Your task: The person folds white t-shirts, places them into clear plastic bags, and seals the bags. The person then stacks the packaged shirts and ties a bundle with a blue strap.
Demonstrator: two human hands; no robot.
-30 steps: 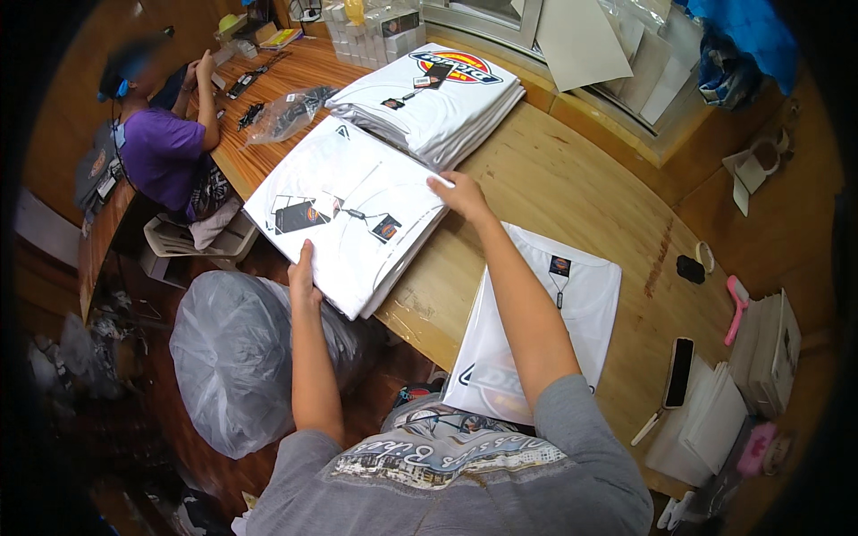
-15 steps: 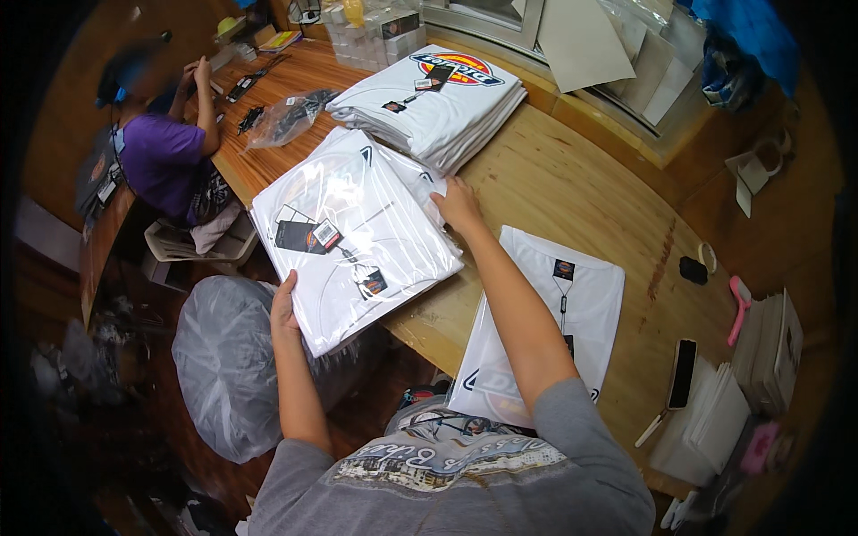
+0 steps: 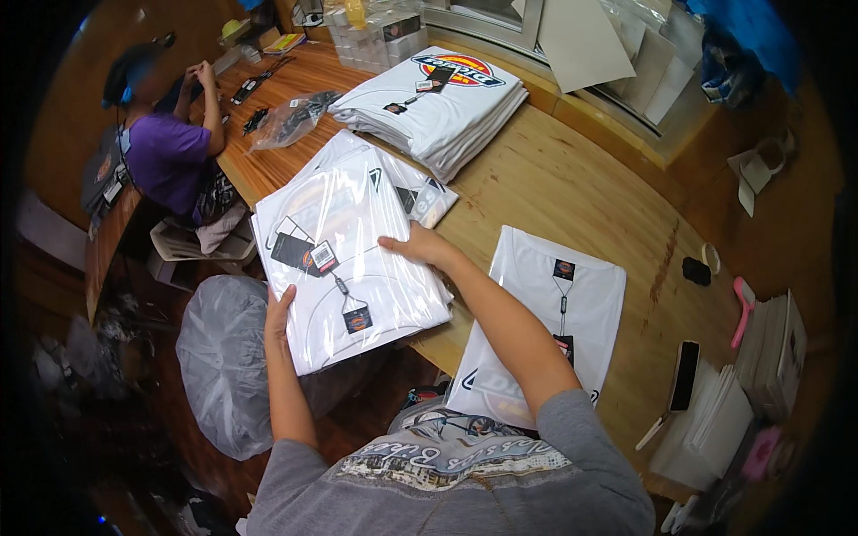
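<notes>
A stack of folded white T-shirts in clear plastic bags [image 3: 349, 250] sits between my hands, tilted and partly past the table edge. My left hand [image 3: 280, 313] grips its near-left edge, thumb on top. On the right edge, my right hand [image 3: 416, 246] lays its thumb over the plastic; its other fingers are mostly hidden. Black hang tags show on the top shirt. Another bagged T-shirt [image 3: 436, 207] pokes out from beneath at the far right. Under my right forearm, a single bagged white T-shirt [image 3: 572, 295] lies flat on the table.
Farther back stands a pile of unbagged white T-shirts [image 3: 438, 107] on the wooden table [image 3: 563, 179]. A person in purple [image 3: 170, 152] sits at the far left. A large grey plastic bag [image 3: 223, 366] is at my left. A phone [image 3: 684, 375] and pink-handled tool [image 3: 742, 308] lie right.
My right hand has moved from the stack's far corner nearer to me along its right edge. The stack has shifted slightly toward me, uncovering more of the bagged T-shirt beneath.
</notes>
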